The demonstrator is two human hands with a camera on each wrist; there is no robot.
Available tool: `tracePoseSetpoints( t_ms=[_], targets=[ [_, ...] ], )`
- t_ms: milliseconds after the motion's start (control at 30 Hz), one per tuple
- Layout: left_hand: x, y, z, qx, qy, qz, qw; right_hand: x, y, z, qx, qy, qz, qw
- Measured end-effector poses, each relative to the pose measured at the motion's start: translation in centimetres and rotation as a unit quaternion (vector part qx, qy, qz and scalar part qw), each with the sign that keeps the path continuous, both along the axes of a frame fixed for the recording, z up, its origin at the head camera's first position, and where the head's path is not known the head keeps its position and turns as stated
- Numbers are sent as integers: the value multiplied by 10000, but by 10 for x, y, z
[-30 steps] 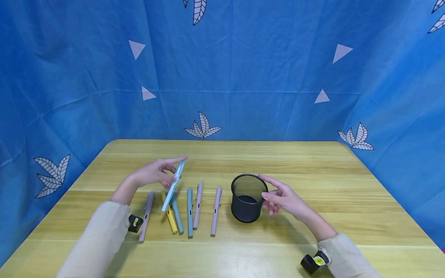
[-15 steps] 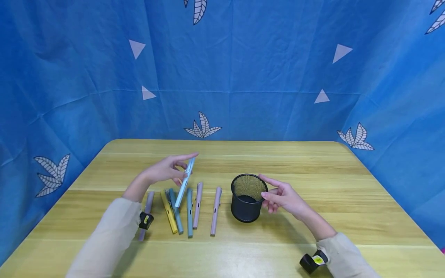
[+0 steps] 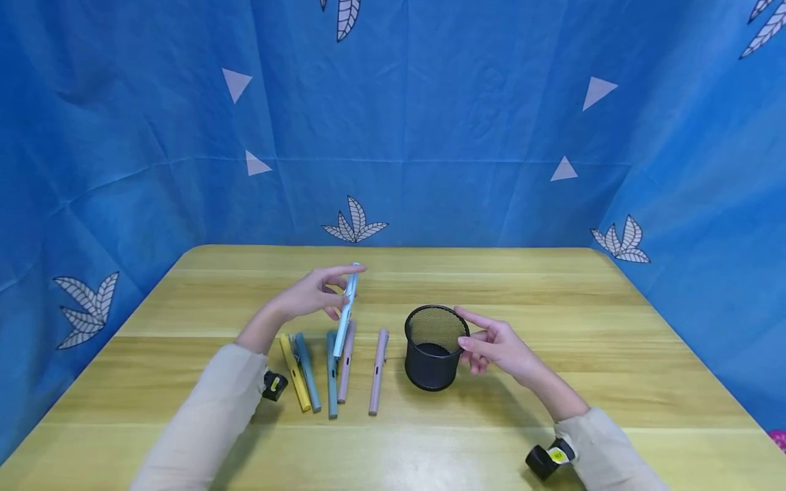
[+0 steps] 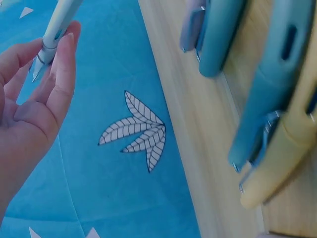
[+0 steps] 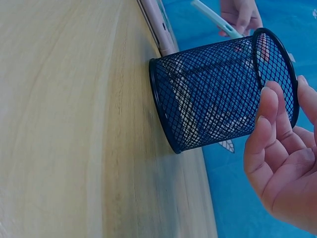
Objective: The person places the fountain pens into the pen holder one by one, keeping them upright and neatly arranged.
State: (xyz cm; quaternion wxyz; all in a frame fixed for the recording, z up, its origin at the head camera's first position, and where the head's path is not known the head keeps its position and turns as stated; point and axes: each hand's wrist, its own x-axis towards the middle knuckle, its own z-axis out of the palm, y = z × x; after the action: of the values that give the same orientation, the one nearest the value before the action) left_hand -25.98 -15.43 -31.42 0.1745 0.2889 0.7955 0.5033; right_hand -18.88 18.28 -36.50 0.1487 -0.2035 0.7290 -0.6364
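Observation:
A light blue pen (image 3: pixel 344 324) is pinched between the thumb and fingers of my left hand (image 3: pixel 307 296), raised over the row of pens. It tilts with one end down toward the table, and its clip shows beside the fingers in the left wrist view. My right hand (image 3: pixel 499 349) holds the rim of a black mesh pen holder (image 3: pixel 431 372) from the right, index finger along the edge and thumb at the near side. The holder stands upright on the table. Its dark bottom shows through the opening in the head view.
Below my left hand lie a yellow pen (image 3: pixel 296 375), a teal pen (image 3: pixel 309 375) against it, and another teal pen (image 3: pixel 332 389). Two lilac pens, one nearer (image 3: pixel 346 368) and one farther right (image 3: pixel 379 375), lie left of the holder. A blue patterned cloth (image 3: pixel 405 123) hangs behind the table.
My left hand has moved right and slightly away with the light blue pen, which now points more steeply. The leftmost lilac pen has gone behind my left arm. My right hand stays on the holder.

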Motion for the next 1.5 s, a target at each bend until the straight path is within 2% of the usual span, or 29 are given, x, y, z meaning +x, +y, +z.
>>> tracePoseSetpoints(
  t_ms=[433,767,967,1233,1500],
  targets=[
    [0,31,6,646,347,269,9969,-2,1,-2,-31,70,47,10000],
    [6,51,14,1005,771,250,9916,-1,2,-2,-84,57,57,9999],
    [8,61,18,1193,775,277,9894,-2,2,-3,-53,71,46,10000],
    [6,71,18,1466,809,263,9855,-1,2,-5,-37,37,29,10000],
    [4,77,24,1723,1046,352,9788,-1,2,-6,-66,43,24,10000]
  ],
)
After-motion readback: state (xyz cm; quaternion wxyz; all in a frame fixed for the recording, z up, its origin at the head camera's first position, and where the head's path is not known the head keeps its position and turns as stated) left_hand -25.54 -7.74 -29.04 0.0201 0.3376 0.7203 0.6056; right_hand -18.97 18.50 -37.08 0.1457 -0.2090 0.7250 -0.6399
